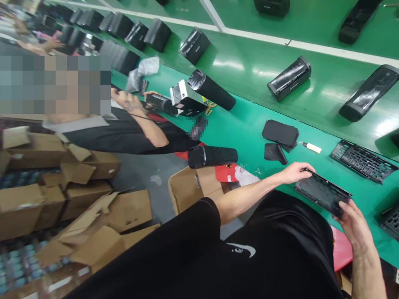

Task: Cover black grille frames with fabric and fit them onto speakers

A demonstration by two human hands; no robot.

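A black rectangular plastic panel (324,192), with a dark sheet over its middle, is held above the green bench by both of my hands. My left hand (297,172) pinches its far left corner. At the near right end, my right hand (352,214) grips the panel, with the thumb on its face. Beyond my left hand lie a stack of black sheets (280,133) and a loose, curled black sheet (274,153). A small white-handled tool (312,148) rests close to them. Slotted black panels (363,161) lie on the bench to the right.
Black speaker housings (289,78) stand along the green conveyor (249,99) behind the bench. Another speaker (213,157) sits at the bench's left edge. A co-worker's hand (129,101) is at the left. Open cardboard boxes (124,211) cover the floor at lower left.
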